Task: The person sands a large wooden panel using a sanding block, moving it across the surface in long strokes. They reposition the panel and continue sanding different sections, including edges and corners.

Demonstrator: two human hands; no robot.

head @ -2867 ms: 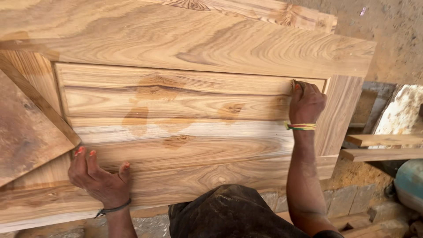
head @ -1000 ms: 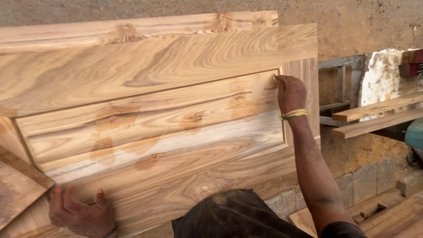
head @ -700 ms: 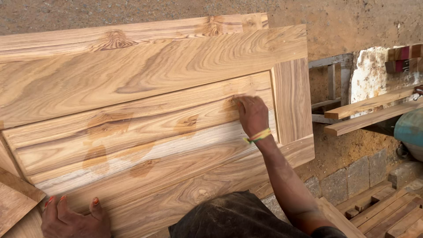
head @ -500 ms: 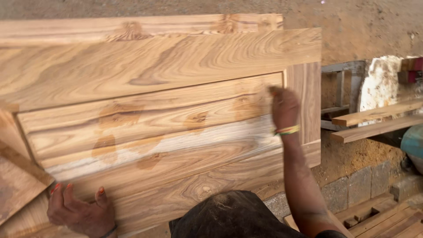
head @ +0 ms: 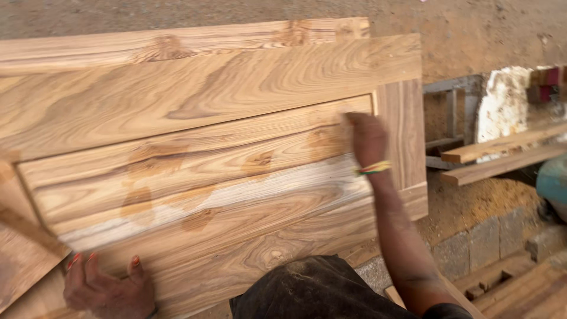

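A large wooden door [head: 236, 77] with strong grain lies tilted in front of me, and its recessed panel [head: 195, 177] bears several darker stains. My right hand [head: 366, 139], with a coloured band at the wrist, presses on the panel's upper right corner beside the frame. Its fingers are curled on a small tan piece of sanding paper that is mostly hidden and blurred. My left hand [head: 106, 287] lies flat with fingers apart on the door's lower rail at the bottom left. It holds nothing.
A second board [head: 177, 38] shows behind the door's top edge, and another [head: 20, 263] lies at the far left. Two planks [head: 502, 150] jut out at the right near a rough white block [head: 502, 100]. Stone blocks [head: 484, 242] and wooden slats [head: 531, 289] lie below.
My right hand has been rubbing back and forth along the panel's upper right part and now sits slightly left of where it was half a second ago. My left hand stays put.
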